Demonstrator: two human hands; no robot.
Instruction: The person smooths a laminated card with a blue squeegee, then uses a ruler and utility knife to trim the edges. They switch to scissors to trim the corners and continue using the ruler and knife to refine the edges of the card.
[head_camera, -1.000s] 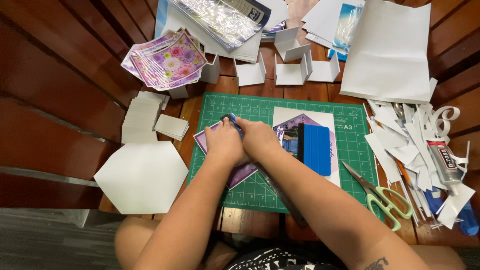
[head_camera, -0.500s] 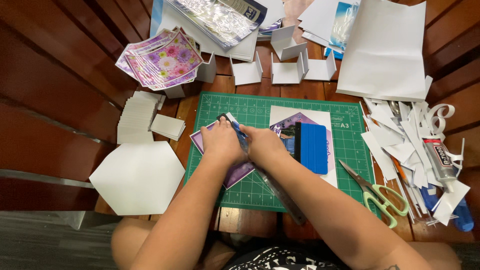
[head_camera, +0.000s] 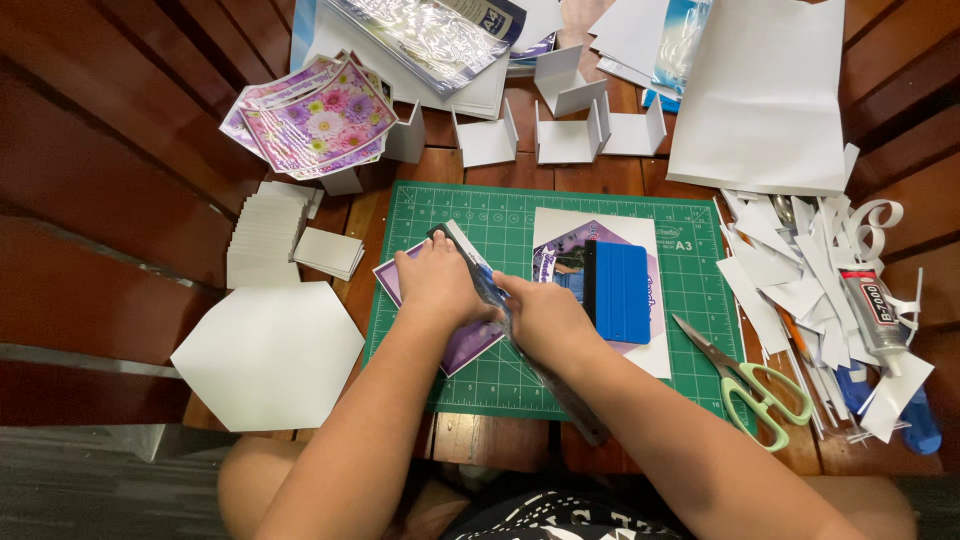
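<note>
My left hand (head_camera: 435, 280) presses flat on a long metal ruler (head_camera: 565, 400) that lies diagonally over a purple patterned paper (head_camera: 470, 345) on the green cutting mat (head_camera: 690, 380). My right hand (head_camera: 545, 320) sits just right of the ruler, closed around a small bluish cutter (head_camera: 490, 285) whose tip rests against the ruler's edge. A blue squeegee (head_camera: 620, 290) lies on a white sheet with a purple hexagon print, right beside my right hand.
Green-handled scissors (head_camera: 760, 385), a glue tube (head_camera: 873, 310) and several white paper strips (head_camera: 800, 270) lie to the right. At left are a white hexagon (head_camera: 270, 355), stacked white cards (head_camera: 265, 235) and floral papers (head_camera: 315, 115). Folded white pieces (head_camera: 570, 130) stand behind the mat.
My right hand has slid toward me along the ruler, away from its far end. My left hand stays pressed on the ruler, near its far end.
</note>
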